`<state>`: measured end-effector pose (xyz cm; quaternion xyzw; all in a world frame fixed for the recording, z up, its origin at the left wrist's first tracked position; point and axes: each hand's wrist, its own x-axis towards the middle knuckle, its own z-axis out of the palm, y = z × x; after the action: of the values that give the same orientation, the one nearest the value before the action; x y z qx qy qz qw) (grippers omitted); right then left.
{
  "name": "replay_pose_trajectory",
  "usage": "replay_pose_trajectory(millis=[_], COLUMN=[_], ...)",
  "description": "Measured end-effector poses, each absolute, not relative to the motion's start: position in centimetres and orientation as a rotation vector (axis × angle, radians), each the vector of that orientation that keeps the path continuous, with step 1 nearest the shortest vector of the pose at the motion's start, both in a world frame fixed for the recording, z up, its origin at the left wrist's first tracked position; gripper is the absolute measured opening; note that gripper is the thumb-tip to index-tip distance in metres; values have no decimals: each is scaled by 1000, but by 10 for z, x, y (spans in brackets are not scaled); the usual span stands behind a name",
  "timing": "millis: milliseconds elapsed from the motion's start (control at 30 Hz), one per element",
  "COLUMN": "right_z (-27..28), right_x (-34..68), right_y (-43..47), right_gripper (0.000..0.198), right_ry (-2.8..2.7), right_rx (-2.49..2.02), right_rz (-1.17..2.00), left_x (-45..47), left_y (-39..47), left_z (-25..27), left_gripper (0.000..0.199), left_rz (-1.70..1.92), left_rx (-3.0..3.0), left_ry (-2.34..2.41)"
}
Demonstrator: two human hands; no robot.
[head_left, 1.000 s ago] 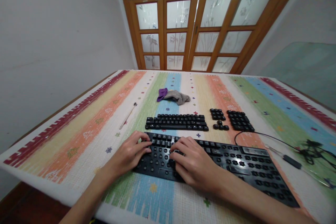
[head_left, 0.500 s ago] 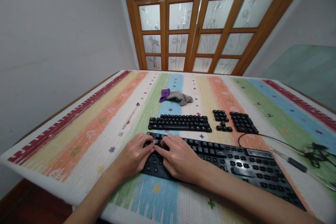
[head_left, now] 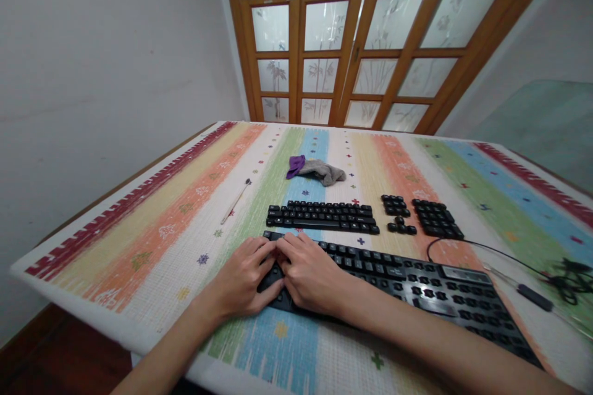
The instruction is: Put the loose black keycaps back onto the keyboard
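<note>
A black keyboard [head_left: 370,264] lies slanted near the table's front edge. Its right part shows bare key mounts [head_left: 456,305], while caps sit along its left and middle rows. My left hand [head_left: 250,274] is closed around the keyboard's left end, thumb lying across its surface. Beside it, my right hand [head_left: 311,273] bends its fingers down onto the same end; the two index fingers touch. What lies under the right fingertips is hidden. Just beyond the keyboard, loose key caps [head_left: 324,216] stand in neat rows, with a small group [head_left: 395,205] and a number-pad block [head_left: 438,219] to the right.
A grey and purple cloth [head_left: 322,171] lies farther back. A thin stick with a dark tip [head_left: 236,200] rests at left. On the right are a black-handled tool [head_left: 535,297] and a bunched black cable [head_left: 569,281]. A striped tablecloth [head_left: 176,259] covers the table.
My hands have shifted their fingers: the left thumb has moved down and away from the right hand's fingers, and the index fingers now meet at the top. The view has shifted slightly.
</note>
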<state>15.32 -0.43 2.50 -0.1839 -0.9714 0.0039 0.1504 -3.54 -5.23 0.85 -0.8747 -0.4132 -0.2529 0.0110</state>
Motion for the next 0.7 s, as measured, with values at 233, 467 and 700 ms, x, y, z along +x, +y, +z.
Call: replay_pose_trajectory(millis=[233, 467, 700], right_z=[52, 44, 34], right_x=[153, 157, 144], right_y=[43, 116, 140], right_gripper=[17, 19, 14], right_ry=[-2709, -2584, -2634], right_rx=[-630, -990, -1029], right_rz=[243, 337, 352], left_x=[-37, -41, -43], left_y=[-51, -49, -48], left_z=[1, 4, -2], left_gripper=[30, 40, 46], left_rz=[-1001, -1050, -995], left_rx=[-2618, -2697, -2775], left_ry=[-1274, -1165, -1129])
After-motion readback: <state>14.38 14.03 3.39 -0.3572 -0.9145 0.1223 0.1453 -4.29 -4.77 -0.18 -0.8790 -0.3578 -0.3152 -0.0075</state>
